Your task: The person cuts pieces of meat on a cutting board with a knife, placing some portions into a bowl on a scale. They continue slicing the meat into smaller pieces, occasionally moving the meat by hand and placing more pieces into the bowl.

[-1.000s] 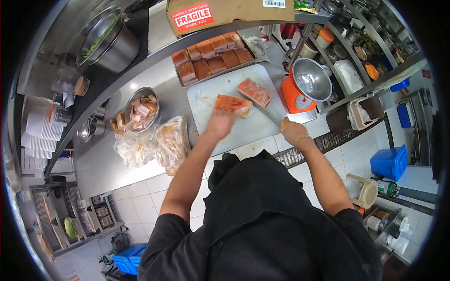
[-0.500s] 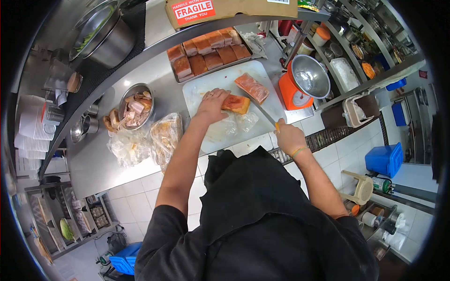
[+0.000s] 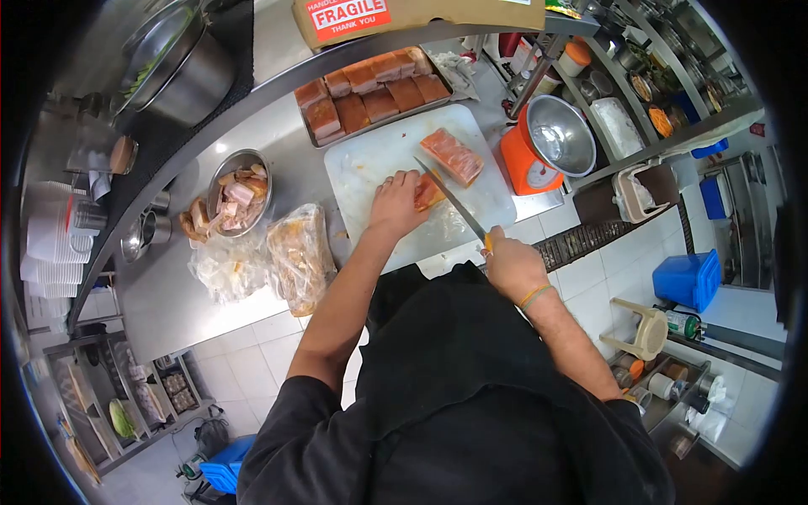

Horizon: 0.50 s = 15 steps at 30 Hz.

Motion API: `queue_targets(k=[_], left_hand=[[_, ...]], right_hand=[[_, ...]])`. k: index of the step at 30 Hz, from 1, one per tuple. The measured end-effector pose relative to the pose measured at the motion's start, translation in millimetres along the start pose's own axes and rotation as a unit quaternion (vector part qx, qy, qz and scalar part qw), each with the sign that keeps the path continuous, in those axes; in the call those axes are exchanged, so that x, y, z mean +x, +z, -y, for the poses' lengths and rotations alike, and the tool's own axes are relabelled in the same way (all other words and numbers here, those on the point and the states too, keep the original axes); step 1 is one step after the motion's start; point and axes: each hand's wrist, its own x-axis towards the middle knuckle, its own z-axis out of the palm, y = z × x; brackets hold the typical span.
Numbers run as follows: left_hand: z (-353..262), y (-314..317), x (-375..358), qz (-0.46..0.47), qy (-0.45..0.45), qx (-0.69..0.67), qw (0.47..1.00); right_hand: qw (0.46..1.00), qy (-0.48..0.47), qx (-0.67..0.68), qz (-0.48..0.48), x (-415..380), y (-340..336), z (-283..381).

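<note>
My right hand (image 3: 516, 263) is wrapped round the yellow handle of a long knife (image 3: 459, 208). Its blade points up and left, along the right side of a small piece of pork belly (image 3: 427, 194). On that piece rest the bent fingers of my left hand (image 3: 398, 204), holding it against the white cutting board (image 3: 362, 160); they hide part of it. A larger slab of pork belly (image 3: 453, 156) lies apart on the board, beyond the knife. Whether the edge has entered the meat cannot be made out.
Behind the board sits a tray (image 3: 370, 127) of browned pork blocks. An orange scale (image 3: 520, 160) with a steel bowl (image 3: 558, 135) stands right. To the left are a bowl (image 3: 268, 195) of meat pieces and a plastic-wrapped meat pack (image 3: 299, 257). A shelf edge (image 3: 337, 61) overhangs the back.
My left hand has moved right and slightly down, drawing its fingers in on the smaller piece. The knife has shifted left, from beside the larger slab to the smaller piece.
</note>
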Motion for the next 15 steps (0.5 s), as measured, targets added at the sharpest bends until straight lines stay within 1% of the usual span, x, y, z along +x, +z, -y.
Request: queue_targets(k=[3, 8, 14, 15], left_hand=[[-0.3, 3.5, 7.6, 0.026, -0.005, -0.009, 1.000], [1.4, 8.4, 10.8, 0.002, 0.011, -0.002, 1.000], [2.0, 13.5, 12.8, 0.001, 0.010, -0.004, 1.000], [1.5, 13.9, 13.6, -0.001, 0.006, -0.005, 1.000]], right_hand=[[1.000, -0.002, -0.006, -0.013, -5.4, -1.0, 4.9], [1.000, 0.002, -0.017, -0.019, -10.4, 6.1, 15.1], [1.000, -0.007, -0.018, 0.008, -8.4, -8.5, 24.6], [0.999, 0.006, -0.021, 0.025, -3.8, -10.1, 27.1]])
